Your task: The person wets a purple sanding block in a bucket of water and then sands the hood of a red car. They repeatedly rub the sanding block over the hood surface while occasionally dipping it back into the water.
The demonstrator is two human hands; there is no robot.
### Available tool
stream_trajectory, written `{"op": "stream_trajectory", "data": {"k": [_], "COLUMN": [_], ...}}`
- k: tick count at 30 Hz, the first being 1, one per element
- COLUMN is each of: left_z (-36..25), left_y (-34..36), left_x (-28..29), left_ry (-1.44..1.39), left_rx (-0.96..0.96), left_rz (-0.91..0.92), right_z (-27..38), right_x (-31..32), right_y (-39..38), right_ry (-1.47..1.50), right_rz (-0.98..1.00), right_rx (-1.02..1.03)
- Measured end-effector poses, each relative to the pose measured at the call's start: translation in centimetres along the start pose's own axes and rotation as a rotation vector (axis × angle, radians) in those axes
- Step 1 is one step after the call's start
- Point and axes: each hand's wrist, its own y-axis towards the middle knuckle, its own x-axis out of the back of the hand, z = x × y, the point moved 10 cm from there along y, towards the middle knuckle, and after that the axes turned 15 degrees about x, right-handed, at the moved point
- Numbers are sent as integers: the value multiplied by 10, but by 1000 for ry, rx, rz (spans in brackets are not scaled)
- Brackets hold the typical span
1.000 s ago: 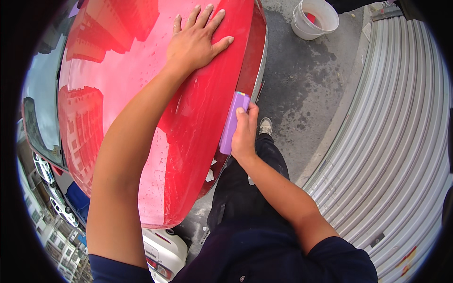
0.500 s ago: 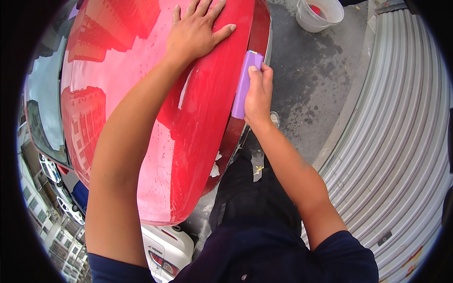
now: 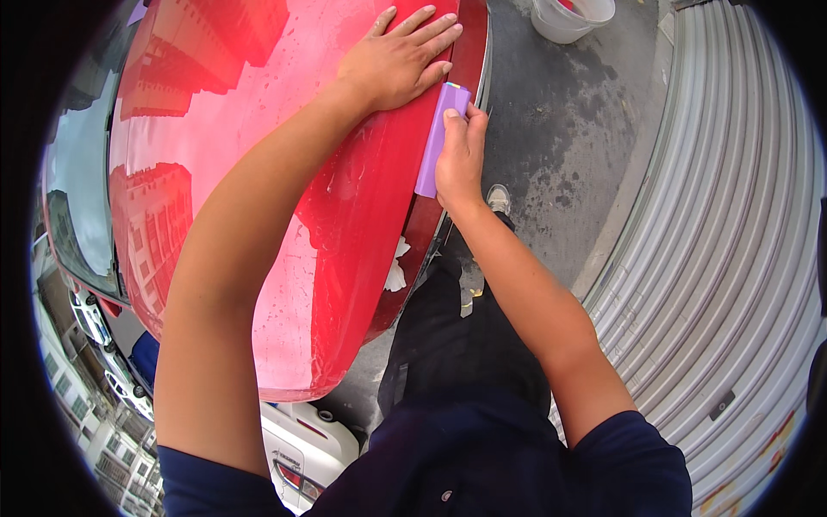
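Observation:
A wet, glossy red car panel point(image 3: 267, 215) fills the middle left, with streaks and drops on its surface. My left hand point(image 3: 398, 65) lies flat on it near the far right edge, fingers spread. In my right hand point(image 3: 461, 159) is a long purple sanding block point(image 3: 435, 142), gripped with the thumb on top. The block is held lengthwise along the panel's right edge, close to my left thumb. Its underside is hidden, so I cannot tell how much of it touches the paint. Below that edge runs a darker red strip point(image 3: 419, 239) of the car body.
Whitish scraps point(image 3: 397, 265) stick out at the panel's lower edge. A white bucket point(image 3: 568, 24) with something red inside stands on the wet ground at the far right. A ribbed metal shutter point(image 3: 715, 258) lines the right side. A white car point(image 3: 310, 444) is close at the lower left.
My left hand has slid right and slightly nearer, toward the panel's edge. My right hand and the block have shifted a little left and farther away. More of my shoe shows.

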Motion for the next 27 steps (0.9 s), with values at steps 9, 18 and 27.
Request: {"op": "stream_trajectory", "data": {"k": [9,18,27], "left_z": [-42,-31,-32], "left_y": [-213,-308,-297], "left_x": [47,58,50], "left_ry": [-74,-81,-48], "left_rx": [-8,56,46], "left_rz": [191,218,158], "right_z": [0,18,24], "right_x": [2,3,-1], "right_y": [-164,-152,-116], "right_ry": [-28,-63,78], "right_rz": [-13,-29,-103], "right_rx": [22,175,164]}}
